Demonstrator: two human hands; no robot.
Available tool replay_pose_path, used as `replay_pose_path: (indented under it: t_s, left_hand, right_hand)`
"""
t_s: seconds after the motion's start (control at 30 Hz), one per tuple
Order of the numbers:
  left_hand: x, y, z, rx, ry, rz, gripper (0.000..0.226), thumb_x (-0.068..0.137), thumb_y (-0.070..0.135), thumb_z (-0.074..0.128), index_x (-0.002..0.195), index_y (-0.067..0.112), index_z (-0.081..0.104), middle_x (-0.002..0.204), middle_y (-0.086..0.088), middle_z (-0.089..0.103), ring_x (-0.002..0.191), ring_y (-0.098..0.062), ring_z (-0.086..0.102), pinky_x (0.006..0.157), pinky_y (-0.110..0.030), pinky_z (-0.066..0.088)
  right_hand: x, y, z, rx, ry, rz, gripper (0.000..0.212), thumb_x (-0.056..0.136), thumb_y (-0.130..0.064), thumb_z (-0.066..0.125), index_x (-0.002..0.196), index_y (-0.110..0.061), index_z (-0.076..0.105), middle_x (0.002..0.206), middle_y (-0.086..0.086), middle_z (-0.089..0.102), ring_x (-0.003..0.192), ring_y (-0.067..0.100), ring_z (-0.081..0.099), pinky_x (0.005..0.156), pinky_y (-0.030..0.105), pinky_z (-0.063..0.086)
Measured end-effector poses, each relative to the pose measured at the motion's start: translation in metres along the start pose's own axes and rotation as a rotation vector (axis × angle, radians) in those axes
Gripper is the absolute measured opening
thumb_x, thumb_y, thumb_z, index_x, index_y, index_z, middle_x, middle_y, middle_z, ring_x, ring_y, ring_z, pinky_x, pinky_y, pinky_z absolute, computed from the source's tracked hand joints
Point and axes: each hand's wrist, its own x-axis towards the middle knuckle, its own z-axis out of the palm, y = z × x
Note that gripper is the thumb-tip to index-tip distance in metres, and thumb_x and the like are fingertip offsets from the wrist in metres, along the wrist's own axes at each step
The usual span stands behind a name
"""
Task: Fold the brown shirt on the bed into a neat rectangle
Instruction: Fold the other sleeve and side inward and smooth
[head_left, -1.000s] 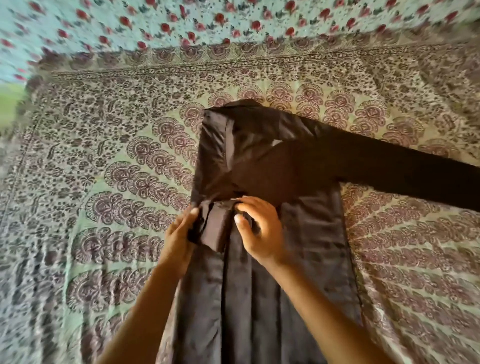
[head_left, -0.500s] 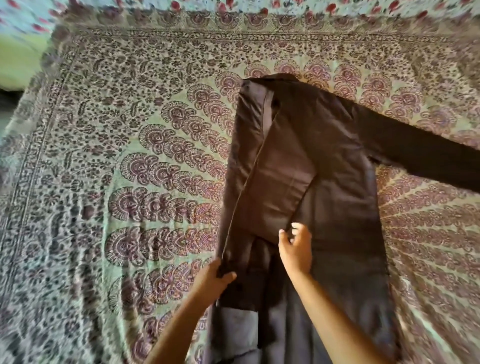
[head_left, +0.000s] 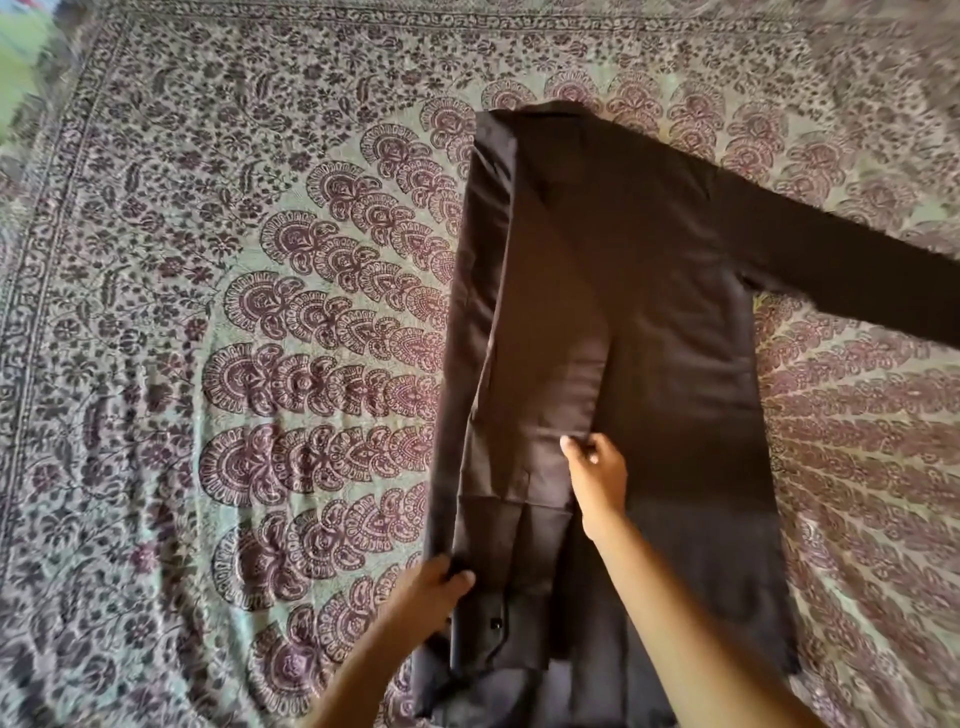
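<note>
The brown shirt (head_left: 670, 332) lies flat on the bed, collar end far from me, hem toward me. Its left side is folded inward, and the left sleeve (head_left: 524, 467) runs straight down over the body, cuff with a dark button near me. The other sleeve (head_left: 857, 270) stretches out to the right. My left hand (head_left: 434, 587) pinches the folded left edge low down by the cuff. My right hand (head_left: 597, 473) rests on the folded sleeve's inner edge, fingers pinching the cloth.
A patterned bedspread (head_left: 260, 364) in purple and pale green covers the whole bed. Its dark floral border (head_left: 67, 208) runs along the left and far sides. A green surface (head_left: 21, 57) shows beyond the far left corner.
The left sleeve has been drawn down from across the chest to lie straight along the body. My left hand slid toward me along the edge; the view shifted left and down.
</note>
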Motion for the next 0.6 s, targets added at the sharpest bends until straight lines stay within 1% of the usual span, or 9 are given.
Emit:
replay_pose_path:
  t_s: [0.03, 0.1, 0.17, 0.2, 0.27, 0.33, 0.4, 0.53, 0.6]
  left_hand:
    - [0.0, 0.004, 0.001, 0.079, 0.089, 0.053, 0.029, 0.072, 0.051, 0.059, 0.084, 0.025, 0.056, 0.081, -0.006, 0.063, 0.075, -0.024, 0.062, 0.064, -0.031, 0.05]
    - [0.0, 0.011, 0.0, 0.145, 0.25, 0.147, 0.017, 0.084, 0.038, 0.062, 0.093, 0.024, 0.057, 0.079, 0.002, 0.061, 0.075, -0.018, 0.059, 0.064, -0.027, 0.042]
    - [0.003, 0.017, 0.0, 0.141, 0.317, 0.205, 0.018, 0.085, 0.028, 0.064, 0.099, 0.018, 0.06, 0.076, 0.004, 0.06, 0.075, -0.018, 0.06, 0.064, -0.025, 0.041]
    - [0.004, 0.019, -0.001, 0.147, 0.331, 0.223, 0.018, 0.084, 0.025, 0.065, 0.098, 0.015, 0.061, 0.073, 0.004, 0.059, 0.075, -0.02, 0.061, 0.063, -0.025, 0.04]
    - [0.007, 0.023, -0.003, 0.125, 0.344, 0.219, 0.017, 0.083, 0.019, 0.067, 0.097, 0.009, 0.064, 0.071, 0.0, 0.058, 0.075, -0.023, 0.062, 0.062, -0.024, 0.04]
    - [0.01, 0.022, -0.004, 0.083, 0.37, 0.223, 0.018, 0.082, 0.017, 0.069, 0.096, 0.007, 0.066, 0.071, -0.002, 0.061, 0.073, -0.023, 0.063, 0.063, -0.024, 0.042]
    - [0.013, 0.018, -0.004, 0.086, 0.353, 0.225, 0.018, 0.08, 0.018, 0.071, 0.094, 0.008, 0.065, 0.07, -0.002, 0.062, 0.072, -0.023, 0.064, 0.063, -0.025, 0.043]
    - [0.015, 0.007, -0.001, 0.141, 0.234, 0.235, 0.021, 0.077, 0.02, 0.074, 0.084, 0.015, 0.055, 0.056, 0.008, 0.053, 0.072, -0.034, 0.063, 0.061, -0.028, 0.04]
    - [0.018, 0.009, -0.001, 0.138, 0.222, 0.226, 0.023, 0.076, 0.017, 0.075, 0.081, 0.016, 0.053, 0.056, 0.009, 0.054, 0.061, -0.024, 0.057, 0.061, -0.027, 0.039]
  right_hand:
    - [0.0, 0.001, 0.0, 0.009, 0.024, -0.001, 0.014, 0.083, -0.013, 0.066, 0.073, -0.011, 0.056, 0.058, -0.003, 0.051, 0.059, 0.015, 0.046, 0.062, 0.029, 0.035]
    - [-0.001, 0.003, -0.001, 0.046, 0.011, 0.004, 0.014, 0.081, -0.013, 0.069, 0.074, -0.013, 0.057, 0.061, -0.004, 0.054, 0.059, 0.012, 0.047, 0.059, 0.028, 0.036]
    - [-0.004, 0.004, -0.003, 0.082, -0.054, 0.0, 0.013, 0.08, -0.01, 0.07, 0.074, -0.012, 0.059, 0.067, 0.001, 0.059, 0.063, 0.012, 0.049, 0.058, 0.026, 0.037]
    - [-0.005, 0.005, -0.004, 0.085, -0.082, 0.002, 0.01, 0.08, -0.008, 0.07, 0.077, -0.007, 0.061, 0.071, 0.004, 0.06, 0.067, 0.013, 0.05, 0.059, 0.026, 0.037]
    - [-0.003, 0.005, -0.008, 0.069, -0.082, 0.006, 0.011, 0.08, -0.007, 0.07, 0.079, -0.001, 0.061, 0.073, 0.007, 0.056, 0.067, 0.013, 0.047, 0.062, 0.029, 0.035]
    - [0.002, 0.008, -0.01, 0.047, -0.051, -0.007, 0.019, 0.079, -0.01, 0.071, 0.067, -0.009, 0.056, 0.063, 0.005, 0.051, 0.057, 0.007, 0.04, 0.058, 0.029, 0.031]
    - [0.005, 0.014, -0.012, 0.039, -0.052, -0.014, 0.024, 0.078, -0.012, 0.072, 0.063, -0.012, 0.053, 0.057, 0.003, 0.047, 0.051, 0.003, 0.036, 0.054, 0.029, 0.029]
    - [0.009, 0.019, -0.013, 0.062, -0.043, -0.056, 0.025, 0.078, -0.012, 0.072, 0.07, 0.004, 0.055, 0.057, 0.005, 0.044, 0.056, 0.009, 0.035, 0.054, 0.029, 0.027]
    - [0.012, 0.018, -0.013, 0.029, -0.012, -0.088, 0.026, 0.077, -0.014, 0.073, 0.068, 0.002, 0.054, 0.051, -0.002, 0.039, 0.05, 0.004, 0.03, 0.052, 0.029, 0.025]
